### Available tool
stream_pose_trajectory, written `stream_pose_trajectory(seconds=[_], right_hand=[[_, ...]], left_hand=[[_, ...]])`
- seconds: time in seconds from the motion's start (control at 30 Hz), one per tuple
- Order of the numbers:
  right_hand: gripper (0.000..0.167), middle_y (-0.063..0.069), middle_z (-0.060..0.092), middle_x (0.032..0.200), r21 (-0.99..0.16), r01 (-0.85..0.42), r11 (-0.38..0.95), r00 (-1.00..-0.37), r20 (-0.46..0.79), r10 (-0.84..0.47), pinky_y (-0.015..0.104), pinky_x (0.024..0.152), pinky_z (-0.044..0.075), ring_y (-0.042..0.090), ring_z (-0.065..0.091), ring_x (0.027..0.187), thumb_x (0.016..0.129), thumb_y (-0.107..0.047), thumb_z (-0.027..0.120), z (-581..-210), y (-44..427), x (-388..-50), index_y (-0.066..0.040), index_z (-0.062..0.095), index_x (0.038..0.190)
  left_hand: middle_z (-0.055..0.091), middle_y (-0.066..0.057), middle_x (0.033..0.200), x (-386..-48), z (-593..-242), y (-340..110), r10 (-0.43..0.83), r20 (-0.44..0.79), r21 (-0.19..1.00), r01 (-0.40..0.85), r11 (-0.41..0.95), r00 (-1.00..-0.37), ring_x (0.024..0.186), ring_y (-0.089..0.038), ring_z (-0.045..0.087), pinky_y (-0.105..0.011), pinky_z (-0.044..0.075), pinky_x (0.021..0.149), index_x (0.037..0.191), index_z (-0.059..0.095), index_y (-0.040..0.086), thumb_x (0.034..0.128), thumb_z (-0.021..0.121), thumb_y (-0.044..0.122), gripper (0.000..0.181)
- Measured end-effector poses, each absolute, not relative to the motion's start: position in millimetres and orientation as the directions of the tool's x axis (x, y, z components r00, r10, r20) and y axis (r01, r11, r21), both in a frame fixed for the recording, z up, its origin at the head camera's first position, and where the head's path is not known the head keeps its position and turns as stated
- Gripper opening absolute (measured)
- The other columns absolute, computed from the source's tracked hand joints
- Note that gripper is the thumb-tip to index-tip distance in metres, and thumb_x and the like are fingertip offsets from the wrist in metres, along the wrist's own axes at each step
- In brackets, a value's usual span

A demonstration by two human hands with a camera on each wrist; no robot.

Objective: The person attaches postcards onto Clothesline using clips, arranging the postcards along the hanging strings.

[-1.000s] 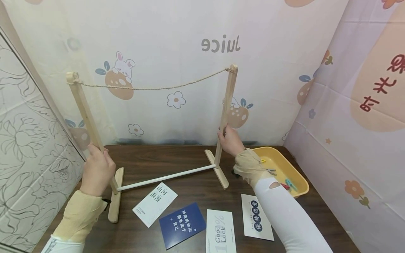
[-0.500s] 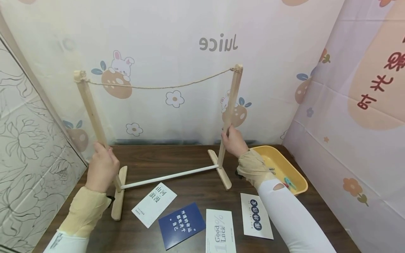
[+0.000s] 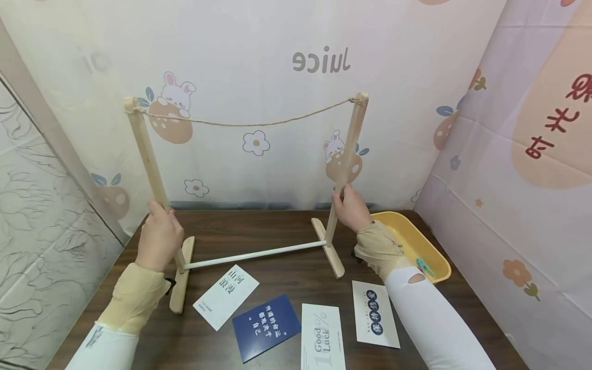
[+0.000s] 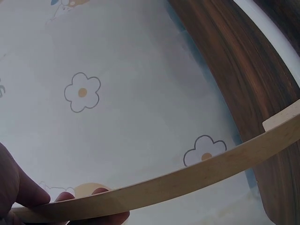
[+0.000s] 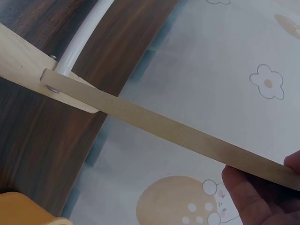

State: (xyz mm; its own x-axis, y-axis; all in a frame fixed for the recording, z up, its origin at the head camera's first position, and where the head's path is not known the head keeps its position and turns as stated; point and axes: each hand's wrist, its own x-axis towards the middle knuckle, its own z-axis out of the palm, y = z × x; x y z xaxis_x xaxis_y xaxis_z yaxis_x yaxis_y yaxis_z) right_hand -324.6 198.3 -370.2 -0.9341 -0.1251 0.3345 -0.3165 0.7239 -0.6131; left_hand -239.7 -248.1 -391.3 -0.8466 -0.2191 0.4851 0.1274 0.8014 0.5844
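A wooden stand point(image 3: 150, 162) with two upright posts stands on the table, a twine rope point(image 3: 250, 124) sagging between the post tops. A white rod point(image 3: 259, 254) joins the posts near their feet. My left hand point(image 3: 159, 237) grips the left post around its lower half; in the left wrist view the fingers point(image 4: 101, 219) wrap that post point(image 4: 187, 183). The right post is held by my right hand point(image 3: 352, 209), and the right wrist view shows thumb and fingers point(image 5: 243, 192) on either side of the post point(image 5: 164, 131).
Several printed cards lie in front of the stand: a pale one point(image 3: 226, 297), a blue one point(image 3: 266, 328), a "Good Luck" one point(image 3: 322, 336) and a white one point(image 3: 375, 314). At the right is a yellow tray point(image 3: 418, 241) with small clips point(image 3: 423, 266). Curtains point(image 3: 259, 169) hang behind.
Both hands have shifted the stand to the right, the left end also slightly away from me. The cards and tray stay where they were. Both grips on the posts are kept.
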Motion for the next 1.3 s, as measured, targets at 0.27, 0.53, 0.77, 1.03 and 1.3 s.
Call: stream_pose_trajectory(seconds=[0.27, 0.53, 0.77, 1.03, 1.3], right_hand=[[0.032, 0.034, 0.071, 0.114, -0.613, -0.312, 0.726, -0.937, 0.325, -0.128, 0.053, 0.081, 0.062, 0.045, 0.074, 0.1, 0.113, -0.011, 0.047, -370.6, 207.7, -314.2, 0.012, 0.052, 0.136], [0.033, 0.035, 0.07, 0.114, -0.617, -0.316, 0.721, -0.933, 0.341, -0.117, 0.056, 0.083, 0.062, 0.047, 0.074, 0.102, 0.112, -0.009, 0.048, -369.8, 215.2, -306.0, 0.013, 0.053, 0.136], [0.033, 0.036, 0.07, 0.114, -0.607, -0.31, 0.732, -0.928, 0.359, -0.096, 0.055, 0.081, 0.063, 0.048, 0.074, 0.102, 0.113, -0.009, 0.049, -371.8, 222.7, -299.3, 0.014, 0.053, 0.136], [0.033, 0.038, 0.069, 0.12, -0.606, -0.288, 0.741, -0.93, 0.362, -0.065, 0.052, 0.078, 0.063, 0.048, 0.074, 0.102, 0.112, -0.007, 0.05, -373.4, 228.8, -291.4, 0.014, 0.053, 0.137], [0.034, 0.037, 0.071, 0.114, -0.6, -0.279, 0.75, -0.921, 0.388, -0.032, 0.049, 0.074, 0.063, 0.047, 0.075, 0.097, 0.112, -0.009, 0.049, -376.0, 233.9, -283.4, 0.014, 0.054, 0.137]], left_hand=[[0.059, -0.041, 0.084, -233.5, -389.2, -241.4, -0.211, 0.471, 0.585, 0.124, 0.802, -0.857, 0.066, -0.059, 0.066, -0.059, 0.049, 0.049, 0.125, 0.036, -0.021, 0.112, 0.036, 0.01, 0.033], [0.06, -0.043, 0.086, -235.9, -388.8, -235.6, -0.188, 0.469, 0.577, 0.137, 0.805, -0.863, 0.07, -0.061, 0.067, -0.062, 0.051, 0.052, 0.126, 0.035, -0.021, 0.1112, 0.037, 0.007, 0.033], [0.059, -0.039, 0.084, -240.8, -389.8, -231.0, -0.168, 0.476, 0.569, 0.157, 0.807, -0.863, 0.068, -0.055, 0.067, -0.056, 0.051, 0.051, 0.124, 0.037, -0.019, 0.1118, 0.037, 0.008, 0.03], [0.06, -0.04, 0.086, -246.0, -390.2, -226.4, -0.14, 0.459, 0.579, 0.177, 0.796, -0.877, 0.067, -0.053, 0.069, -0.053, 0.053, 0.049, 0.126, 0.036, -0.02, 0.1123, 0.036, 0.008, 0.032], [0.06, -0.04, 0.086, -250.6, -392.6, -221.9, -0.1, 0.462, 0.568, 0.207, 0.797, -0.881, 0.067, -0.053, 0.069, -0.054, 0.054, 0.051, 0.126, 0.036, -0.021, 0.112, 0.037, 0.007, 0.031]])
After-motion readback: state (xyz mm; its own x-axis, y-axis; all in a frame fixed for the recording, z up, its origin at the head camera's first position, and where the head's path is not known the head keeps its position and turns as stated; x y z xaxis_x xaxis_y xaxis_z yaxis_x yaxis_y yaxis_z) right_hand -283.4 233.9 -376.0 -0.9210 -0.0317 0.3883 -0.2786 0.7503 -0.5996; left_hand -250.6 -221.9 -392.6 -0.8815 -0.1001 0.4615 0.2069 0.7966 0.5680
